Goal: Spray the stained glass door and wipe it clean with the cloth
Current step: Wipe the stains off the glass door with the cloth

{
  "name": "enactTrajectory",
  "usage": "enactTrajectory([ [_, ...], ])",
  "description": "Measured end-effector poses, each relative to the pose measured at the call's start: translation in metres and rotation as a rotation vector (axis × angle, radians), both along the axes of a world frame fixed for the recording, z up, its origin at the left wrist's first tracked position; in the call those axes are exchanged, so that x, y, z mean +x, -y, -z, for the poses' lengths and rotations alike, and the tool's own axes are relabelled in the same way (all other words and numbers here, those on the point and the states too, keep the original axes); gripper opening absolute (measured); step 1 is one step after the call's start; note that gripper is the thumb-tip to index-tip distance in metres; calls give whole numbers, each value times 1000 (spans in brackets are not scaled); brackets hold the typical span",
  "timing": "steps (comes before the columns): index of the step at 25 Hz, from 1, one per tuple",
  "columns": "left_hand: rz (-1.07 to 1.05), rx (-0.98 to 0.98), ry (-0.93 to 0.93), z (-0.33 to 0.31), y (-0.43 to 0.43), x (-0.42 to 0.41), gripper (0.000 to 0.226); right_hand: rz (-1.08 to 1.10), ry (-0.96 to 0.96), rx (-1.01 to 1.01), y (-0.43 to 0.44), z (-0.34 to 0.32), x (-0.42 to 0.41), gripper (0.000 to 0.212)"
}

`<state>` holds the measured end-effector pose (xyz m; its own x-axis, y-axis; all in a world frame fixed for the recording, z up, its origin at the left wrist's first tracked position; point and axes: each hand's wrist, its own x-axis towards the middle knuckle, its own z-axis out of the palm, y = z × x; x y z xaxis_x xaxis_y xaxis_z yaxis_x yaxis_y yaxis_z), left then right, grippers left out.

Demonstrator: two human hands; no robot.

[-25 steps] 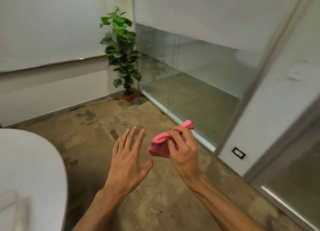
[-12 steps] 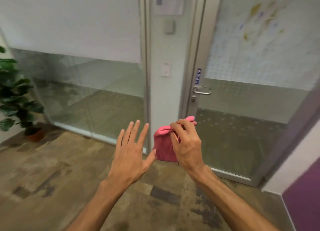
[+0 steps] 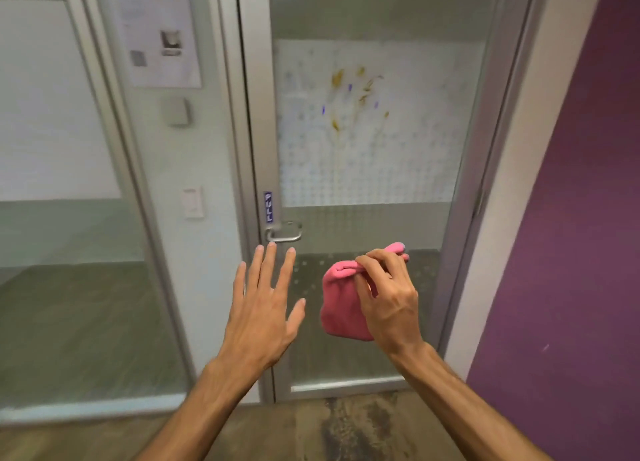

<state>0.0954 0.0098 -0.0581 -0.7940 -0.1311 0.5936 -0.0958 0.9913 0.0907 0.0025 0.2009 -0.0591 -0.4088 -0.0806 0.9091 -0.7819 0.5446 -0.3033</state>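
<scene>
The glass door [image 3: 374,169] stands straight ahead in a metal frame, its frosted dotted panel marked with yellow-brown and purple stains [image 3: 353,95] and thin drip lines below them. A pink cloth [image 3: 341,308] hangs bunched from my right hand [image 3: 388,294], which pinches its top edge in front of the door's lower pane. My left hand [image 3: 265,304] is held out flat beside it, fingers spread and holding nothing, just below the door handle [image 3: 284,233]. No spray bottle is in view.
A "PULL" sticker [image 3: 268,207] sits above the handle. Left of the door are a narrow wall strip with a light switch [image 3: 192,202], a small box [image 3: 176,111] and a poster [image 3: 157,31], then a glass partition [image 3: 59,183]. A purple wall [image 3: 571,218] rises on the right.
The view has swung right from the potted plant and partition onto the stained door, now closer and centred. Both hands keep their pose, the right still gripping the cloth.
</scene>
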Motion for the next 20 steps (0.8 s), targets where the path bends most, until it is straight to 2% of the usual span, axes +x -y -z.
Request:
enactTrajectory([
  [11, 164, 24, -153, -73, 20, -216, 85, 179, -125, -33, -2, -59, -183, 17],
  [20, 150, 86, -166, -65, 50, -348, 91, 138, -127, -37, 36, -62, -319, 14],
])
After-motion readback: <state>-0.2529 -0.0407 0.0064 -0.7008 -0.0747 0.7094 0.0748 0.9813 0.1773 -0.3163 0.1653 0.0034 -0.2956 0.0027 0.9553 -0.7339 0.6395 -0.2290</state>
